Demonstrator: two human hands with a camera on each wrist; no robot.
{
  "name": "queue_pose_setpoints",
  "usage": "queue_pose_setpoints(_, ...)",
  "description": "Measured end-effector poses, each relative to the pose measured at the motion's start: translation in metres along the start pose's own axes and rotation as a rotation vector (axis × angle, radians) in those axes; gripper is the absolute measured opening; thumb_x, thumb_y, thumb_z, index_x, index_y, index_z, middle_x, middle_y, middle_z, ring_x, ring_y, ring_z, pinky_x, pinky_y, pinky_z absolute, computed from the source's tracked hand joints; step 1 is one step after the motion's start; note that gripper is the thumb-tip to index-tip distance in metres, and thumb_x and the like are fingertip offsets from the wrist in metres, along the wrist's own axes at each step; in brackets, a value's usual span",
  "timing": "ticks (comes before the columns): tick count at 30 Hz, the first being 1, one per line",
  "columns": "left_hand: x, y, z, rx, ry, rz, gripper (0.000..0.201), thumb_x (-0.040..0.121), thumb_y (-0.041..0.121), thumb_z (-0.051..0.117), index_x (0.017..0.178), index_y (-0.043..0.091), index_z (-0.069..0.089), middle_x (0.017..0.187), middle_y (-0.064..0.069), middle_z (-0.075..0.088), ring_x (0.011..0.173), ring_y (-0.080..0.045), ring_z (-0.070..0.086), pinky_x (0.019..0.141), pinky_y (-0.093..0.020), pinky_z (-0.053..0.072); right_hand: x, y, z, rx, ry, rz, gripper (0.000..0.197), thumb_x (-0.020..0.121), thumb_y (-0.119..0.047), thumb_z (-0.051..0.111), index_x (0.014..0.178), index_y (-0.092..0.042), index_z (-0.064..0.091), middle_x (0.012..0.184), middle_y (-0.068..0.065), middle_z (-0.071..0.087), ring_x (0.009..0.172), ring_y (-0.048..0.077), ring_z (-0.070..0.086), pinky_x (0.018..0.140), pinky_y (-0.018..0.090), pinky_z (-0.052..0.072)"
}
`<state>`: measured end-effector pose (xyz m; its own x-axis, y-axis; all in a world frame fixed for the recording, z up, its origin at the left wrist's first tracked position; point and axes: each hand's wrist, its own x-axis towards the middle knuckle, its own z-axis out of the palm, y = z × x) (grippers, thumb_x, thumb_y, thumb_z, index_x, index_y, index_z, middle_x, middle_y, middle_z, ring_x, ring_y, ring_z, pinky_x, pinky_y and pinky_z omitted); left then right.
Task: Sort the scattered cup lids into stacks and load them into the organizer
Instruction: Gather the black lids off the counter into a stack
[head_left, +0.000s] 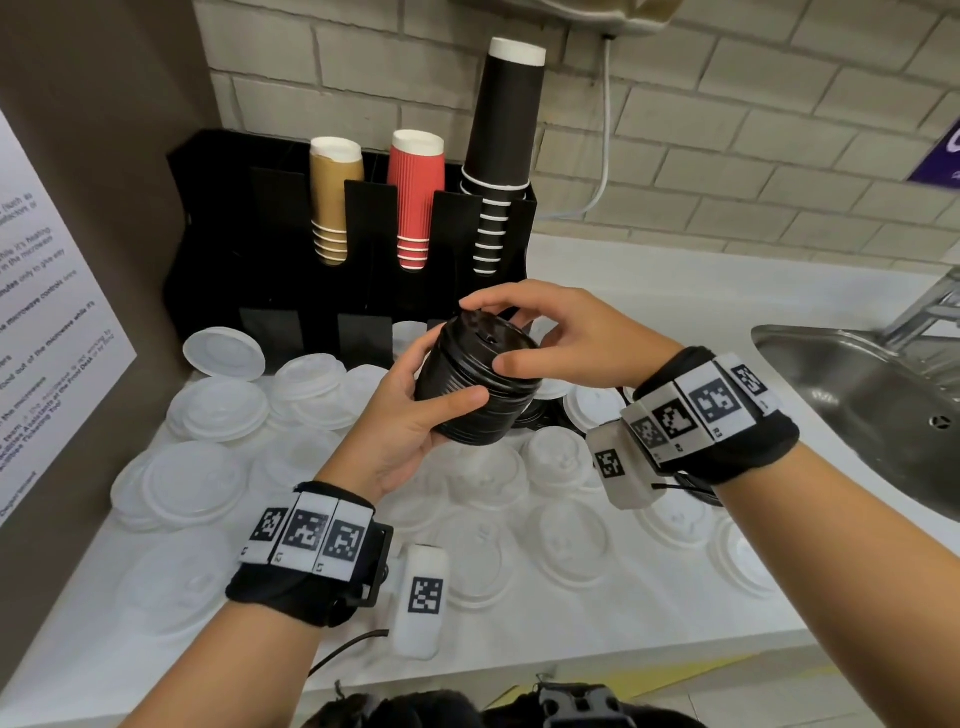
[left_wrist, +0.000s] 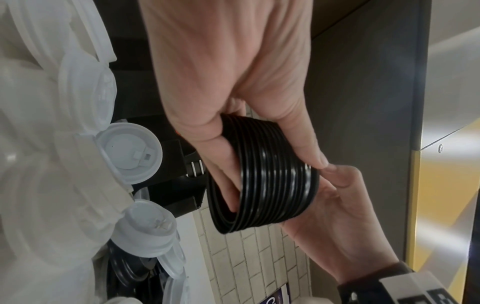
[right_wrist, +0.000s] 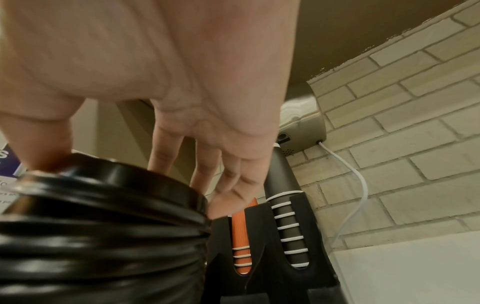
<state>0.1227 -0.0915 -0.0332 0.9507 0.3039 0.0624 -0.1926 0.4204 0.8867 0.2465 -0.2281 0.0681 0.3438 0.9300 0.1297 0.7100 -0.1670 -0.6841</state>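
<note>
A stack of black lids (head_left: 480, 387) is held in the air above the tabletop (head_left: 613, 629), just in front of the black organizer (head_left: 218, 249). The left hand (head_left: 402, 426) grips the stack from below and the side, thumb curled across its ribbed edge. The right hand (head_left: 563, 332) pinches the top lid, thumb on the near rim and fingers (head_left: 485, 301) arched over the far rim.

On the left wall a white notice (head_left: 49, 322) carries print that is mostly too skewed and cut off to read; the words "microwave" and "Front Desk" can be made out. A purple sign (head_left: 943, 156) at the far right is cropped, its lettering unreadable. The wrist bands show square coded markers with tiny labels such as "L1", "L2", "R2".

White lids (head_left: 208, 410) lie scattered over the tabletop, several overlapping; more are hidden under the arms, and a few black lids (head_left: 535, 415) peek out behind the held stack. The organizer's rear slots hold tan cups (head_left: 332, 202), red cups (head_left: 415, 200) and black cups (head_left: 501, 156); its lower front bays are dark and their contents cannot be made out. A steel sink (head_left: 872, 405) is cut off at the right edge. In the right wrist view the stack fills the lower left, blurred.
</note>
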Motion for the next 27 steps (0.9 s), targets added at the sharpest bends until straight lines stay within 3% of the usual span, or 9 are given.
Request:
queue_pose_setpoints(5, 0.0000, 0.0017, -0.0008, -0.002, 0.007, 0.017, 0.078, 0.064, 0.012, 0.076, 0.137, 0.023, 0.049, 0.118, -0.001, 0.068, 0.111, -0.019, 0.066, 0.077, -0.028, 0.056, 0.0030, -0.0022, -0.0009, -0.008, -0.038, -0.005, 0.051, 0.084, -0.008, 0.069, 0.131, -0.021, 0.056, 0.116, -0.016, 0.055, 0.097, -0.011, 0.051, 0.074, 0.005, 0.042)
queue_pose_setpoints(15, -0.0022, 0.0019, -0.0020, -0.002, 0.022, 0.041, 0.071, 0.063, 0.014, 0.077, 0.129, 0.030, 0.054, 0.115, 0.004, 0.069, 0.111, -0.018, 0.066, 0.077, -0.030, 0.057, 0.0046, -0.0055, 0.0002, -0.053, -0.020, -0.053, 0.049, 0.082, -0.016, 0.074, 0.128, -0.021, 0.057, 0.115, -0.014, 0.056, 0.095, -0.013, 0.051, 0.073, 0.004, 0.041)
queue_pose_setpoints(20, -0.0041, 0.0027, -0.0021, 0.002, 0.022, 0.064, 0.069, 0.064, 0.012, 0.077, 0.127, 0.030, 0.054, 0.115, 0.002, 0.069, 0.110, -0.018, 0.066, 0.077, -0.030, 0.057, 0.0045, -0.0077, -0.0016, -0.089, -0.030, -0.067, 0.051, 0.081, -0.014, 0.075, 0.128, -0.023, 0.058, 0.120, -0.004, 0.058, 0.100, -0.004, 0.053, 0.079, 0.007, 0.042)
queue_pose_setpoints(27, -0.0050, 0.0037, -0.0010, -0.007, 0.013, 0.073, 0.068, 0.065, 0.010, 0.076, 0.125, 0.031, 0.055, 0.115, 0.002, 0.069, 0.109, -0.018, 0.067, 0.076, -0.028, 0.057, 0.0055, -0.0079, -0.0037, -0.097, -0.030, -0.064, 0.052, 0.080, -0.017, 0.075, 0.128, -0.024, 0.058, 0.119, -0.005, 0.058, 0.100, 0.001, 0.054, 0.076, 0.008, 0.043)
